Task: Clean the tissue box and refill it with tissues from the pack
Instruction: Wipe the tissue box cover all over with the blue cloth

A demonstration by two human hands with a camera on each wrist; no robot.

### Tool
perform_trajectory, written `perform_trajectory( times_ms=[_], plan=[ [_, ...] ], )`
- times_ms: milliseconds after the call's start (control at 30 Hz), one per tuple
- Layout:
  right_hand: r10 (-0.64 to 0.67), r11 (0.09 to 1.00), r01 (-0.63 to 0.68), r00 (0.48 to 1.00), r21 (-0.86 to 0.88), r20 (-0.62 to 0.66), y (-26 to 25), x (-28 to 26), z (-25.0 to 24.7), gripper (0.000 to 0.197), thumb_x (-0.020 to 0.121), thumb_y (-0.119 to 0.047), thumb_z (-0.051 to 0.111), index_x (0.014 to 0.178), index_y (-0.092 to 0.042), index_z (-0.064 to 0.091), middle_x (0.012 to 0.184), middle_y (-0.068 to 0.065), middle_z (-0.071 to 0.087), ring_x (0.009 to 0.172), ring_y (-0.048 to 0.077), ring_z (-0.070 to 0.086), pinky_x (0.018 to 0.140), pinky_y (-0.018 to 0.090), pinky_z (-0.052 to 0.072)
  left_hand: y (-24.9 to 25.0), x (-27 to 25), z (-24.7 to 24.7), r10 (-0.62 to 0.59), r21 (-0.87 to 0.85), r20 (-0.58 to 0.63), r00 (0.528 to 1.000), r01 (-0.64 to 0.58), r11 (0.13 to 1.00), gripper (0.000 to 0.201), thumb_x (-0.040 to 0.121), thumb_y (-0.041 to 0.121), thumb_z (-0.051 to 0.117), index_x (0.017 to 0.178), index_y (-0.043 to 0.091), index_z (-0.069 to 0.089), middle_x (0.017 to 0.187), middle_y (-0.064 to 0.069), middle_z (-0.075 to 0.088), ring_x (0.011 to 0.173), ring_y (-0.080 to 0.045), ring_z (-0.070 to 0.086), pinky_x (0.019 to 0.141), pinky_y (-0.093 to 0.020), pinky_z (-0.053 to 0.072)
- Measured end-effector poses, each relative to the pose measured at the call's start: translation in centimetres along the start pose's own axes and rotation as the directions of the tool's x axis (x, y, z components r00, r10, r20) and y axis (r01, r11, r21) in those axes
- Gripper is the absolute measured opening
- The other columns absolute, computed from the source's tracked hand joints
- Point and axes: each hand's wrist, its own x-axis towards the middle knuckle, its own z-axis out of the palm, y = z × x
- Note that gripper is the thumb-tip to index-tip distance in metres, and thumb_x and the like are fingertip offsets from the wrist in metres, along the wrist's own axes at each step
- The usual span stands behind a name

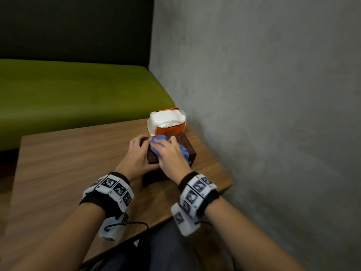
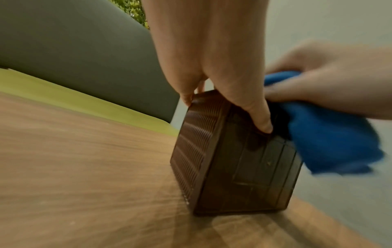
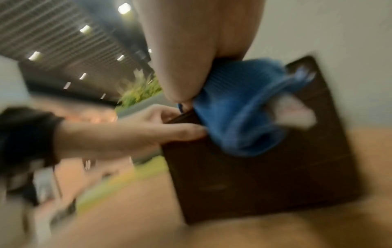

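Note:
A dark brown ribbed tissue box (image 1: 185, 142) (image 2: 239, 161) (image 3: 286, 176) stands on the wooden table (image 1: 78, 163) near the wall. My left hand (image 1: 139, 153) (image 2: 212, 67) grips its left end, thumb on the near face and fingers over the top. My right hand (image 1: 171, 155) (image 3: 191, 50) holds a crumpled blue cloth (image 1: 162, 140) (image 2: 328, 142) (image 3: 239, 114) against the box's top. Behind the box sits an opened orange and white tissue pack (image 1: 167, 121) with white tissues showing. The right wrist view is blurred.
A grey wall (image 1: 273, 94) runs close along the table's right edge. A green bench seat (image 1: 68, 90) with a dark backrest lies behind the table. Bare tabletop stretches to the left of the box.

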Motion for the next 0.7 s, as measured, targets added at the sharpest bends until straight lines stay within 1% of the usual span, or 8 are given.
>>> perform_trajectory(
  times_ms=[100, 167, 233, 300, 400, 500, 600, 700],
  plan=[
    [0.049, 0.998, -0.049, 0.999, -0.049, -0.004, 4.2, -1.2, -1.0, 0.041, 0.081, 0.006, 0.051, 0.119, -0.006, 0.059, 0.124, 0.014, 0.062, 0.1, 0.039, 0.05, 0.091, 0.044, 0.04, -0.5, 0.1, -0.4, 0.017, 0.037, 0.032, 0.999, -0.018, 0.999, 0.1, 0.064, 0.049, 0.075, 0.14, 0.001, 0.031, 0.143, -0.02, 0.027, 0.135, -0.033, 0.023, 0.115, -0.042, 0.024],
    [0.196, 0.978, -0.195, 0.981, -0.076, 0.006, 7.7, -0.3, -1.5, 0.039, 0.08, 0.005, 0.049, 0.115, -0.009, 0.062, 0.123, 0.014, 0.062, 0.105, 0.038, 0.05, 0.093, 0.04, 0.033, -0.2, 0.3, -0.1, 0.028, 0.051, 0.032, 0.999, -0.03, 0.998, 0.095, 0.07, 0.042, 0.074, 0.142, 0.004, 0.027, 0.145, -0.018, 0.024, 0.137, -0.03, 0.02, 0.116, -0.038, 0.022],
    [0.264, 0.96, -0.259, 0.964, -0.103, 0.04, 8.1, 1.3, -1.8, 0.035, 0.082, 0.001, 0.046, 0.11, -0.011, 0.062, 0.123, 0.012, 0.061, 0.108, 0.034, 0.048, 0.093, 0.038, 0.031, 0.2, 0.4, 0.2, 0.03, 0.054, 0.013, 0.999, -0.03, 0.998, 0.093, 0.071, 0.04, 0.074, 0.142, 0.004, 0.027, 0.146, -0.019, 0.023, 0.138, -0.03, 0.018, 0.116, -0.038, 0.021],
    [0.224, 0.968, -0.215, 0.972, -0.127, 0.066, 5.3, 2.4, -1.4, 0.032, 0.084, -0.001, 0.044, 0.109, -0.009, 0.061, 0.124, 0.011, 0.06, 0.108, 0.034, 0.045, 0.093, 0.04, 0.033, 0.2, 0.6, 0.4, 0.024, 0.057, 0.0, 1.0, -0.024, 0.998, 0.092, 0.07, 0.038, 0.076, 0.141, 0.002, 0.029, 0.144, -0.021, 0.024, 0.137, -0.033, 0.02, 0.116, -0.039, 0.02],
    [0.03, 0.997, -0.025, 0.997, -0.07, 0.076, 0.4, 1.1, -0.8, 0.039, 0.086, 0.0, 0.046, 0.124, -0.007, 0.054, 0.13, 0.012, 0.056, 0.106, 0.036, 0.043, 0.094, 0.044, 0.038, -0.3, 0.6, -0.1, 0.031, 0.049, 0.01, 0.999, -0.031, 0.998, 0.088, 0.07, 0.034, 0.077, 0.139, 0.002, 0.033, 0.142, -0.023, 0.028, 0.134, -0.035, 0.024, 0.114, -0.041, 0.023],
    [-0.043, 0.999, 0.043, 0.999, -0.023, 0.013, 2.2, -1.6, -1.6, 0.043, 0.082, 0.006, 0.052, 0.123, -0.008, 0.057, 0.127, 0.012, 0.06, 0.098, 0.036, 0.048, 0.089, 0.043, 0.042, -0.7, 0.5, -0.5, 0.03, 0.061, 0.027, 0.999, -0.031, 0.998, 0.093, 0.068, 0.037, 0.078, 0.139, 0.001, 0.032, 0.143, -0.022, 0.027, 0.135, -0.034, 0.024, 0.114, -0.04, 0.023],
    [0.118, 0.993, -0.119, 0.992, -0.011, -0.054, 7.1, -2.0, -1.8, 0.04, 0.077, 0.009, 0.055, 0.112, -0.008, 0.064, 0.117, 0.016, 0.066, 0.092, 0.039, 0.052, 0.087, 0.047, 0.046, -0.6, 0.6, -0.3, 0.015, 0.071, 0.042, 0.999, -0.018, 0.997, 0.095, 0.069, 0.041, 0.076, 0.141, 0.004, 0.027, 0.145, -0.018, 0.023, 0.137, -0.03, 0.02, 0.116, -0.04, 0.023],
    [0.221, 0.975, -0.221, 0.975, -0.01, -0.011, 7.8, 0.1, -1.3, 0.034, 0.078, 0.003, 0.051, 0.105, -0.009, 0.066, 0.117, 0.013, 0.065, 0.105, 0.037, 0.053, 0.091, 0.04, 0.032, -0.1, 0.7, 0.2, 0.01, 0.094, 0.025, 1.0, -0.013, 0.995, 0.094, 0.07, 0.041, 0.075, 0.141, 0.003, 0.027, 0.145, -0.019, 0.023, 0.137, -0.031, 0.018, 0.116, -0.041, 0.022]
  ],
)
